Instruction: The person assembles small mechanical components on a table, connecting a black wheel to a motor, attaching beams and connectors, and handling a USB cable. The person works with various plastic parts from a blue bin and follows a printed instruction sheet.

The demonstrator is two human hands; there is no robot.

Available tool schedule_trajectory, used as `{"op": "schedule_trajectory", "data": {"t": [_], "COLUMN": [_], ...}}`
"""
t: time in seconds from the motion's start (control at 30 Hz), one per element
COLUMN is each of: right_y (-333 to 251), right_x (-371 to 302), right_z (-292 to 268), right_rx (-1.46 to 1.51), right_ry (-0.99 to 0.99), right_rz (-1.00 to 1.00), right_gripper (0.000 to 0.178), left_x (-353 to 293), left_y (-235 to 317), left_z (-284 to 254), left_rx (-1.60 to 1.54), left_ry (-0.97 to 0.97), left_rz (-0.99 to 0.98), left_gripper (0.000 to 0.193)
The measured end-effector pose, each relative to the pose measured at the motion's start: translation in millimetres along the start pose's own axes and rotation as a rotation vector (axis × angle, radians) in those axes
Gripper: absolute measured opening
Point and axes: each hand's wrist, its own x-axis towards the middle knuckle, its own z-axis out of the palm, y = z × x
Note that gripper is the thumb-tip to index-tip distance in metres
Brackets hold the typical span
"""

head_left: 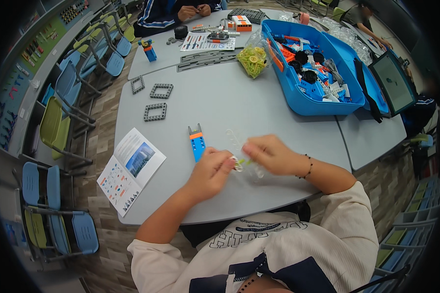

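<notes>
Beyond two hands (pixel 212 168) (pixel 274 155), one blue-orange piece (pixel 197 142), three grey frames (pixel 155 118).

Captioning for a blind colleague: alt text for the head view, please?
A person's left hand pinches a small white piece beside their blurred right hand, over a grey table. Nearby lie a blue block and open booklet; beyond, a blue parts bin.

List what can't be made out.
Head view:
Small white and green piece: blurred, partly behind bare left hand and right hand.
Near end of blue and orange plastic block: behind left hand.
Lower parts in blue plastic bin: under upper parts.
Dark striped jacket: cut by top edge.
</notes>
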Motion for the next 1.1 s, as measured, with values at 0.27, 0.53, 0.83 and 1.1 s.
{"op": "schedule_trajectory", "data": {"t": [0.27,0.53,0.83,1.1], "right_y": [26,27,7,6], "right_x": [2,5,-2,-4], "right_z": [-42,-35,22,32], "right_rx": [0.411,0.538,0.523,0.603], "right_ry": [0.11,0.122,-0.126,-0.133], "right_rz": [0.213,0.267,0.289,0.301], "right_gripper": [0.038,0.039,0.041,0.039], "left_x": [2,3,-1,-2], "left_y": [-23,-16,-5,-7], "left_z": [-14,-10,21,14], "left_rx": [-0.037,-0.452,0.173,0.536], "left_ry": [0.204,0.214,0.128,0.174], "left_rz": [-0.008,-0.19,0.257,0.466], "left_gripper": [0.027,0.018,0.032,0.025]}}
